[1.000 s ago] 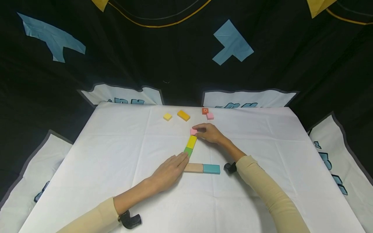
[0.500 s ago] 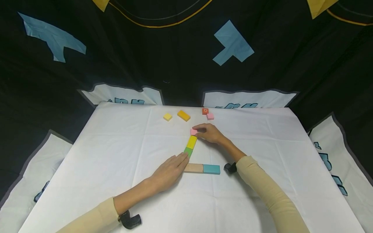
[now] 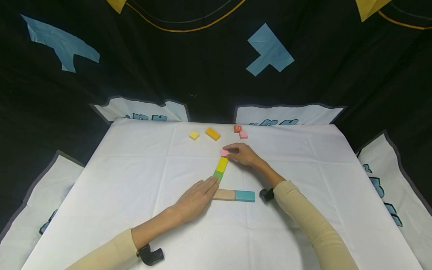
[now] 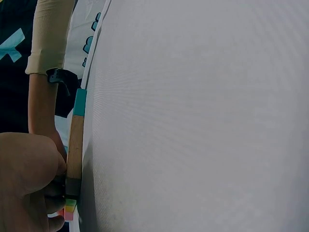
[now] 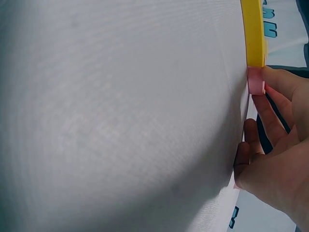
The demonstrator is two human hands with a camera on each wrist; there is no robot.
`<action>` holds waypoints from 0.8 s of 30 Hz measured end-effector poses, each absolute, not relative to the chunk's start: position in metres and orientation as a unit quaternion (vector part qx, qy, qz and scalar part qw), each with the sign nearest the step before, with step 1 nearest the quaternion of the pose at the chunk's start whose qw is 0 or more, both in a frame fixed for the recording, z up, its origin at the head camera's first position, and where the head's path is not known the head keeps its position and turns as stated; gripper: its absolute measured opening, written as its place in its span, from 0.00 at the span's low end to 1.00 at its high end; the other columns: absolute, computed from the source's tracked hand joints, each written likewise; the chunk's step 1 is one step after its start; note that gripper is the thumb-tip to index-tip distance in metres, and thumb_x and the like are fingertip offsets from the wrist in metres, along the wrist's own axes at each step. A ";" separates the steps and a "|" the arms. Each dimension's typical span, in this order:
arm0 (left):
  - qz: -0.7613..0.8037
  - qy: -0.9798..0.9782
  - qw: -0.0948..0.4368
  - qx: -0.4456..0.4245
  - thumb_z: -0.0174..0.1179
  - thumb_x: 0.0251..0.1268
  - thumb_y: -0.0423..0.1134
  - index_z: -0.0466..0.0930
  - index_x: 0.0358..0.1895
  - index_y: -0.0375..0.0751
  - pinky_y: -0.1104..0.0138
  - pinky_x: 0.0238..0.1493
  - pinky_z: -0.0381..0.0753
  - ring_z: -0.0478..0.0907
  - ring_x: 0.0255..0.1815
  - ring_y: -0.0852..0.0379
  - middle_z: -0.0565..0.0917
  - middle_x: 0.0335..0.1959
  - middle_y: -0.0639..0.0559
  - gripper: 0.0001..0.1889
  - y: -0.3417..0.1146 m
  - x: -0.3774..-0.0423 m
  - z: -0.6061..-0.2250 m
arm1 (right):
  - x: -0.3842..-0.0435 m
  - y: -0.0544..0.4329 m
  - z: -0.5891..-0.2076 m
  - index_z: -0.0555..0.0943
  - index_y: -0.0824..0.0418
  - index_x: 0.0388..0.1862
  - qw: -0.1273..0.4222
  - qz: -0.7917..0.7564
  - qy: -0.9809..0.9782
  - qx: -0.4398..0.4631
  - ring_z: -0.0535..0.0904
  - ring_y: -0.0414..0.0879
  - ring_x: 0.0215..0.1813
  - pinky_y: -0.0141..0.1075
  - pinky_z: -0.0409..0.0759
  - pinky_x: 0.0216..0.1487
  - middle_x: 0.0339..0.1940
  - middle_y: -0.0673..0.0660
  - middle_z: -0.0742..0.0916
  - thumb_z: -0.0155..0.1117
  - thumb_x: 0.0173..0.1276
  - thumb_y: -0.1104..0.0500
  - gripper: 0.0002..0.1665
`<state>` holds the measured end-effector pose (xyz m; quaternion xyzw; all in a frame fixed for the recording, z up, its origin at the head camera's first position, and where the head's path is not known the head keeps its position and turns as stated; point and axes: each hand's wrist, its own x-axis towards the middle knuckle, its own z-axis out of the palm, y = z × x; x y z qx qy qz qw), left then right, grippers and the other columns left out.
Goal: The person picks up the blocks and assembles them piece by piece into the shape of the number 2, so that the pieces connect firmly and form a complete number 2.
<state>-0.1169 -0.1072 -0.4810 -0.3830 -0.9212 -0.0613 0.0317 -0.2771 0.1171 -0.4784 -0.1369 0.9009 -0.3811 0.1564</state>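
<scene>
A pink block (image 3: 224,153) lies at the far end of a slanted row, against a yellow block (image 3: 222,164) and then a green block (image 3: 218,175). My right hand (image 3: 242,154) pinches the pink block between thumb and fingers; the right wrist view shows this pink block (image 5: 256,81) butted against the yellow one (image 5: 254,34). My left hand (image 3: 199,194) lies flat with straight fingers over the near end of the green block, hiding part of it. Beside its fingers a bare wood block (image 3: 224,194) runs sideways, end to end with a teal block (image 3: 245,196).
Toward the back edge of the white-covered table (image 3: 290,225) lie a pale yellow block (image 3: 194,135), an orange-yellow block (image 3: 212,134), a red block (image 3: 237,128) and a second pink block (image 3: 243,135). A black curtain hangs behind.
</scene>
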 end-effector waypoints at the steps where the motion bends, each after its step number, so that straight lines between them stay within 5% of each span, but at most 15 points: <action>1: -0.060 -0.921 0.032 -0.383 0.54 0.74 0.33 0.65 0.72 0.28 0.53 0.71 0.65 0.62 0.74 0.43 0.65 0.74 0.37 0.26 -0.107 -0.117 -0.481 | -0.277 0.117 -0.479 0.81 0.54 0.64 0.157 -0.382 0.901 -0.137 0.70 0.52 0.70 0.49 0.66 0.71 0.67 0.55 0.79 0.66 0.71 0.58 0.23; 13: -0.062 -0.922 0.025 -0.382 0.53 0.75 0.32 0.65 0.72 0.28 0.52 0.72 0.63 0.61 0.75 0.43 0.64 0.74 0.36 0.26 -0.107 -0.117 -0.481 | -0.287 0.126 -0.482 0.81 0.53 0.64 0.124 -0.400 0.898 -0.137 0.73 0.51 0.66 0.46 0.71 0.68 0.65 0.53 0.81 0.69 0.69 0.57 0.24; 24: -0.059 -0.921 0.028 -0.383 0.54 0.74 0.31 0.65 0.72 0.27 0.52 0.71 0.64 0.61 0.74 0.43 0.65 0.74 0.36 0.26 -0.108 -0.116 -0.481 | -0.301 0.139 -0.486 0.81 0.57 0.61 0.012 -0.474 0.880 -0.028 0.74 0.53 0.61 0.43 0.76 0.64 0.62 0.58 0.78 0.67 0.71 0.59 0.20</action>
